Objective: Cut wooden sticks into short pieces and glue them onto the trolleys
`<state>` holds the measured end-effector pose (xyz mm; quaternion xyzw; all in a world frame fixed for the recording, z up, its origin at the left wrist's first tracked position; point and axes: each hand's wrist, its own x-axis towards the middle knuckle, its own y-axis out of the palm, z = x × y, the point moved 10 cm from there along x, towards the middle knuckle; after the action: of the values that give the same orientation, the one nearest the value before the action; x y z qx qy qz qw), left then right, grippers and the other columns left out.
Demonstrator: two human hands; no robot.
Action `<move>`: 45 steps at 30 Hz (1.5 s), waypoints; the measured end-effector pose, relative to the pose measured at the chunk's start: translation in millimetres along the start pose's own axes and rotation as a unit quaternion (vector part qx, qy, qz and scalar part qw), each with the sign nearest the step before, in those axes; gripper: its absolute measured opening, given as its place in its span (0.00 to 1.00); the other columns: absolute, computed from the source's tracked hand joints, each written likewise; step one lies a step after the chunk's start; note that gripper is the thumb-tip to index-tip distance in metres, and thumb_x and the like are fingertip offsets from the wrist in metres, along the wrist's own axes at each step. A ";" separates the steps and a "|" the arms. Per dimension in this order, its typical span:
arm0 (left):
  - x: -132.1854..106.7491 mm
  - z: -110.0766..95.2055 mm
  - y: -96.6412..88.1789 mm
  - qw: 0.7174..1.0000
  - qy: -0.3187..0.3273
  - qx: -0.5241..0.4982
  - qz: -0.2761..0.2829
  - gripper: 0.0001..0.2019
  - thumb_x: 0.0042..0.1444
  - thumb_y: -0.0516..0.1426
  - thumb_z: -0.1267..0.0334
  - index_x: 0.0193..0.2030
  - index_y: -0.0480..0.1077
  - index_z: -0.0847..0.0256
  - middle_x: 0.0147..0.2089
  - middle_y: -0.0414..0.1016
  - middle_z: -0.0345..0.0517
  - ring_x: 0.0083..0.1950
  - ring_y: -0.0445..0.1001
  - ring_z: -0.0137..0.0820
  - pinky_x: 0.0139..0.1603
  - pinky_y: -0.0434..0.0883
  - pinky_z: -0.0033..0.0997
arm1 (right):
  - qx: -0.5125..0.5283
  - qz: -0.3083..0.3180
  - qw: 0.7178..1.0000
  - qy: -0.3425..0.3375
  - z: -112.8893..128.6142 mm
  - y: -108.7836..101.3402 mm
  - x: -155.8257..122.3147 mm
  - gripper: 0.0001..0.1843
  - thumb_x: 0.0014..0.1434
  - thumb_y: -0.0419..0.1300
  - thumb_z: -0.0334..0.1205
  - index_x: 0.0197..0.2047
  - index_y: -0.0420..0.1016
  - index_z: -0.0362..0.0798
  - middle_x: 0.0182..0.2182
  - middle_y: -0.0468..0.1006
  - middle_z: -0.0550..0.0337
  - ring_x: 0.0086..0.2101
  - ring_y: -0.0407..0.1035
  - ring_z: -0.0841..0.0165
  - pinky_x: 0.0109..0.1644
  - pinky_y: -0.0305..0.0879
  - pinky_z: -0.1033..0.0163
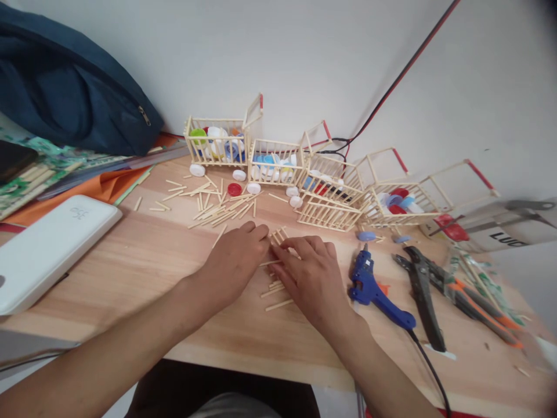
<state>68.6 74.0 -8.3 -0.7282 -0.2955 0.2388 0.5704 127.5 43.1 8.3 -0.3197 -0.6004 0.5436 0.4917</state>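
Near the middle of the table, both hands meet at a small piece made of thin wooden sticks (279,235), partly hidden by the fingers. My left hand (235,261) is closed, its fingertips pinching the piece's left side. From the right, my right hand (311,278) curls its thumb and fingers around the same piece. Several loose short sticks (278,304) lie under and beside the right hand. A blue glue gun (369,287) rests just right of that hand. Beyond the left hand spreads a pile of cut sticks (221,209).
Stick-built miniature carts (217,142) holding bottle caps line the wall, and a stick panel (328,213) leans there. Black-handled cutters (422,302) and orange-handled pliers (478,310) lie right. A white power bank (56,249) and dark blue bag (78,81) occupy the left.
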 end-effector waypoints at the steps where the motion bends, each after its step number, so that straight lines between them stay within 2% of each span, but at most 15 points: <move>1: 0.1 0.5 -0.4 1.000 -0.001 0.001 -0.004 0.10 0.62 0.49 0.72 0.36 0.72 0.64 0.41 0.71 0.48 0.45 0.66 0.34 0.44 0.68 0.33 | -0.001 -0.001 1.000 -0.001 0.2 0.0 0.1 0.14 0.59 0.62 0.41 0.49 0.76 0.52 0.43 0.77 0.56 0.42 0.63 0.60 0.40 0.51 0.55; 12: -0.9 7.8 -1.9 0.999 -0.009 -0.003 -0.051 0.08 0.59 0.51 0.73 0.37 0.71 0.63 0.41 0.72 0.47 0.44 0.68 0.36 0.41 0.68 0.35 | 0.017 -0.008 1.000 0.002 -2.4 0.6 0.3 0.11 0.59 0.61 0.41 0.46 0.77 0.51 0.43 0.77 0.57 0.42 0.63 0.61 0.41 0.52 0.55; 22: -0.7 10.7 -5.8 0.998 -0.029 0.005 -0.053 0.07 0.60 0.50 0.71 0.38 0.70 0.63 0.40 0.73 0.47 0.42 0.70 0.34 0.40 0.67 0.33 | 0.027 -0.017 0.999 0.004 -4.4 -0.2 0.6 0.10 0.60 0.61 0.41 0.45 0.77 0.51 0.42 0.77 0.57 0.42 0.63 0.61 0.42 0.52 0.55; 26: -4.5 23.3 -20.3 0.989 -0.070 -0.004 -0.129 0.09 0.62 0.48 0.70 0.40 0.69 0.61 0.39 0.73 0.46 0.43 0.70 0.35 0.39 0.66 0.33 | 0.044 -0.024 0.999 0.006 -6.4 -0.6 -0.2 0.10 0.60 0.60 0.40 0.45 0.77 0.51 0.43 0.77 0.56 0.42 0.63 0.60 0.42 0.52 0.55; 28: -8.5 36.9 -31.1 0.980 -0.106 -0.002 -0.170 0.10 0.63 0.46 0.70 0.41 0.68 0.61 0.40 0.73 0.47 0.44 0.70 0.36 0.41 0.66 0.34 | 0.049 -0.031 0.998 0.007 -7.8 -1.3 -0.6 0.10 0.60 0.60 0.40 0.44 0.78 0.51 0.43 0.77 0.55 0.42 0.64 0.60 0.42 0.52 0.55; 30: -12.2 53.1 -38.5 0.972 -0.144 0.005 -0.186 0.10 0.62 0.46 0.70 0.40 0.68 0.61 0.40 0.73 0.48 0.45 0.69 0.37 0.42 0.66 0.35 | 0.055 -0.041 0.998 0.010 -10.1 -2.7 -0.9 0.09 0.61 0.59 0.40 0.43 0.78 0.51 0.42 0.78 0.55 0.42 0.64 0.61 0.42 0.53 0.55; 33: -16.3 74.7 -42.7 0.966 -0.188 0.019 -0.179 0.10 0.61 0.47 0.70 0.39 0.69 0.60 0.40 0.73 0.48 0.45 0.69 0.38 0.43 0.66 0.36 | 0.072 -0.067 0.995 0.019 -16.2 -6.9 -2.0 0.09 0.63 0.57 0.39 0.42 0.79 0.51 0.41 0.78 0.55 0.41 0.66 0.62 0.42 0.54 0.56; 35: -17.0 82.0 -40.7 0.966 -0.199 0.027 -0.163 0.09 0.60 0.48 0.69 0.38 0.69 0.60 0.40 0.73 0.49 0.46 0.69 0.38 0.42 0.67 0.36 | 0.086 -0.085 0.992 0.024 -21.9 -10.3 -3.3 0.09 0.63 0.56 0.38 0.41 0.79 0.50 0.39 0.78 0.56 0.41 0.66 0.63 0.43 0.55 0.56; 40: -13.6 77.6 -31.8 0.969 -0.191 0.050 -0.147 0.07 0.61 0.50 0.66 0.39 0.69 0.61 0.43 0.72 0.51 0.47 0.67 0.40 0.42 0.67 0.37 | 0.101 -0.121 0.986 0.051 -39.3 -16.0 -7.1 0.10 0.63 0.55 0.37 0.41 0.78 0.49 0.39 0.78 0.56 0.40 0.68 0.63 0.44 0.58 0.57; 45: -11.6 82.1 -23.9 0.962 -0.225 0.073 -0.136 0.09 0.61 0.48 0.69 0.41 0.69 0.62 0.44 0.71 0.52 0.47 0.68 0.40 0.40 0.68 0.36 | 0.103 -0.158 0.981 0.047 -45.9 -19.8 -9.2 0.10 0.62 0.56 0.37 0.41 0.78 0.49 0.37 0.78 0.57 0.40 0.68 0.63 0.44 0.60 0.57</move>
<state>0.3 126.6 -4.2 -0.5646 -0.4945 0.3375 0.5681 176.4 46.2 21.8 -0.1939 -0.5600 0.5027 0.6294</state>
